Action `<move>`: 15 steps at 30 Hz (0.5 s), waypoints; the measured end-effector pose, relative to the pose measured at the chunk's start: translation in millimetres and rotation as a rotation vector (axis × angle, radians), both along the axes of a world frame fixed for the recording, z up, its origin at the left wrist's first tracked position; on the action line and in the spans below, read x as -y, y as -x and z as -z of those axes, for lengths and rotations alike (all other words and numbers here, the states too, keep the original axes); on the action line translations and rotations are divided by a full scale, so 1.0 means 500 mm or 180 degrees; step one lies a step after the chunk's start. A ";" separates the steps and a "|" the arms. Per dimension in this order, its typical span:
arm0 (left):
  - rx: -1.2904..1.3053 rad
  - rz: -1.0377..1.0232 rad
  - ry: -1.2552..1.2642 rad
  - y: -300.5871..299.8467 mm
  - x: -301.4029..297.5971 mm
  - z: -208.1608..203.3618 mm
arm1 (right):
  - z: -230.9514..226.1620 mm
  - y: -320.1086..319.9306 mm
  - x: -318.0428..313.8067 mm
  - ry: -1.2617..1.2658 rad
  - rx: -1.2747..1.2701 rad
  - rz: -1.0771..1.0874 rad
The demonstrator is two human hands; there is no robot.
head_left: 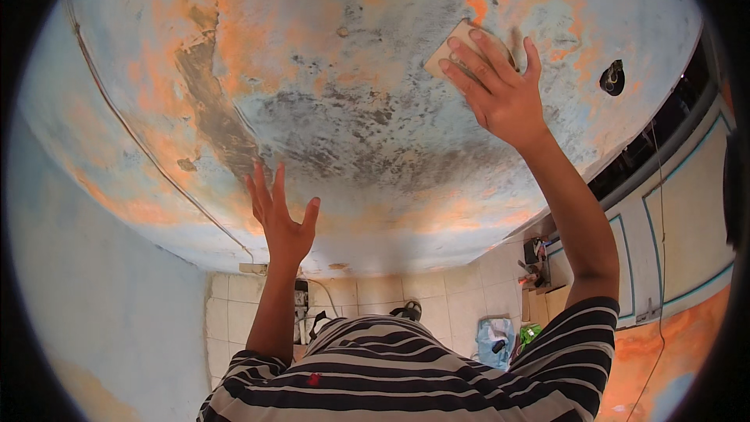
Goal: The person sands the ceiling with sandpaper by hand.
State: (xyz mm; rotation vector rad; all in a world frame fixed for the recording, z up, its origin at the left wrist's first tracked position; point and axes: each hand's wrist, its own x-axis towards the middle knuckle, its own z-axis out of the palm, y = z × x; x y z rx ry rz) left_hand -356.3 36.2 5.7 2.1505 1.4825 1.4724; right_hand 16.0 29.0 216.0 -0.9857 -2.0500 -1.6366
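Observation:
My right hand lies on a beige rectangular sheet that looks like sandpaper, its fingers pressing the sheet flat against the stained wall. Blackened, worn patches spread over the paint just left of and below that hand. My left hand is raised with fingers spread, holding nothing. Its fingertips are close to the lower end of a bare grey-brown patch; whether they touch the wall I cannot tell.
A thin cable runs down the wall at the left. A dark fitting sits at the upper right. Pale cabinet doors stand along the right side. A light blue plastic bag lies on the tiled floor.

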 end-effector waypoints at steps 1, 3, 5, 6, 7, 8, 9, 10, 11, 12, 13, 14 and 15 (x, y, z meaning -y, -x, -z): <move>-0.0049 0.0013 0.0044 0.009 -0.001 0.000 | -0.008 0.007 0.008 0.0039 -0.0050 0.0113; -0.0065 -0.0018 0.0022 0.034 -0.005 0.008 | -0.019 -0.009 0.002 -0.0220 -0.0493 0.0250; -0.0056 -0.0034 0.0019 0.048 0.001 0.016 | -0.008 -0.001 0.006 -0.0228 -0.0654 0.0491; -0.0051 -0.0070 0.0062 0.056 0.006 0.014 | 0.005 0.006 0.005 -0.0222 -0.0639 0.0503; -0.0056 -0.0099 0.0088 0.063 0.004 0.011 | 0.017 0.010 0.001 -0.0068 -0.0360 0.0301; -0.0052 -0.0080 0.0078 0.066 0.002 0.010 | 0.022 0.012 -0.001 0.0085 -0.0081 0.0102; -0.0035 -0.0101 0.0083 0.068 0.001 0.011 | 0.008 0.005 0.005 -0.0027 -0.0183 0.0354; -0.0027 -0.0127 0.0098 0.073 0.003 0.011 | 0.001 0.005 0.008 -0.0027 -0.0187 0.0369; -0.0032 -0.0112 0.0098 0.076 0.000 0.010 | -0.006 0.005 0.009 -0.0207 -0.0559 0.0366; 0.0018 -0.0098 0.0037 0.076 -0.007 0.009 | -0.009 0.005 0.011 -0.0390 -0.0930 0.0363; 0.0066 -0.0081 -0.0024 0.075 -0.012 0.005 | 0.000 0.006 0.014 -0.0393 -0.0934 0.0382; 0.0062 -0.0061 -0.0024 0.073 -0.013 -0.003 | 0.015 0.007 0.014 -0.0196 -0.0544 0.0344; 0.0095 -0.0019 -0.0032 0.068 -0.010 -0.014 | 0.023 0.008 0.017 0.0003 -0.0154 0.0305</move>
